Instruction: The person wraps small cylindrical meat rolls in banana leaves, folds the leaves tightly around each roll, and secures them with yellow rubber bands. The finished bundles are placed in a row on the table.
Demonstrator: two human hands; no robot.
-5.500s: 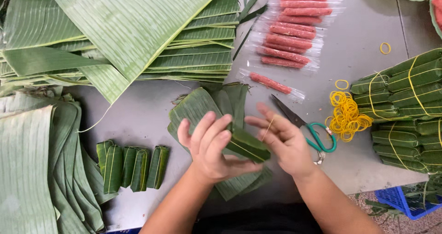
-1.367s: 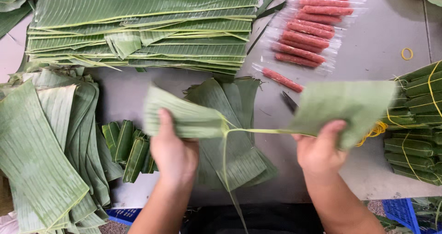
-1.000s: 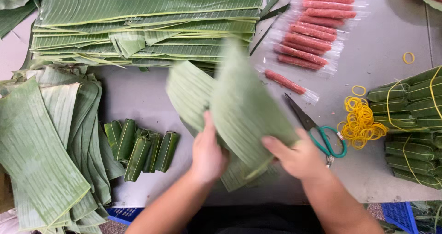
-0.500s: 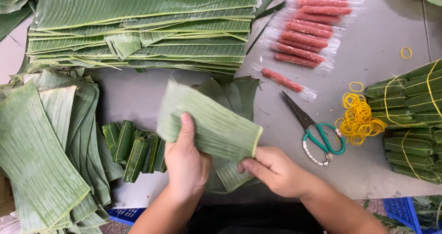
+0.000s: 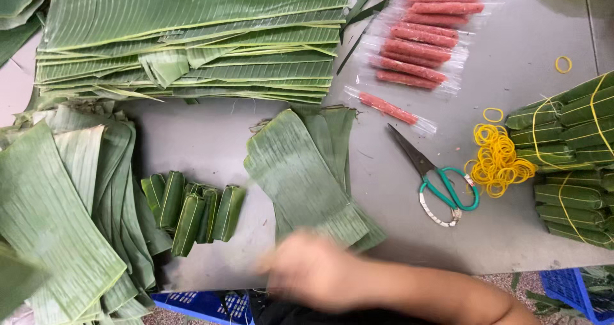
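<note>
My right hand (image 5: 310, 269) is blurred by motion. It reaches leftward across the table's near edge, just below a small pile of cut banana leaf pieces (image 5: 300, 171). Its fingers are smeared, so I cannot make out whether it holds anything. The top leaf piece lies flat on that pile, tilted, with nothing gripping it. To the left of my hand lie several small rolled leaf wraps (image 5: 192, 206) side by side. My left hand is out of sight.
A tall stack of long banana leaves (image 5: 192, 37) lies at the back, and more leaves (image 5: 57, 216) lie at the left. Plastic-wrapped pink sausages (image 5: 416, 37), green-handled scissors (image 5: 441, 184), yellow rubber bands (image 5: 499, 158) and tied leaf bundles (image 5: 569, 165) lie to the right. Blue crates (image 5: 192, 302) sit below the table edge.
Both hands held a leaf piece over the pile. That piece now lies on the pile, the left hand has left the view, and the right hand has swept left along the near edge.
</note>
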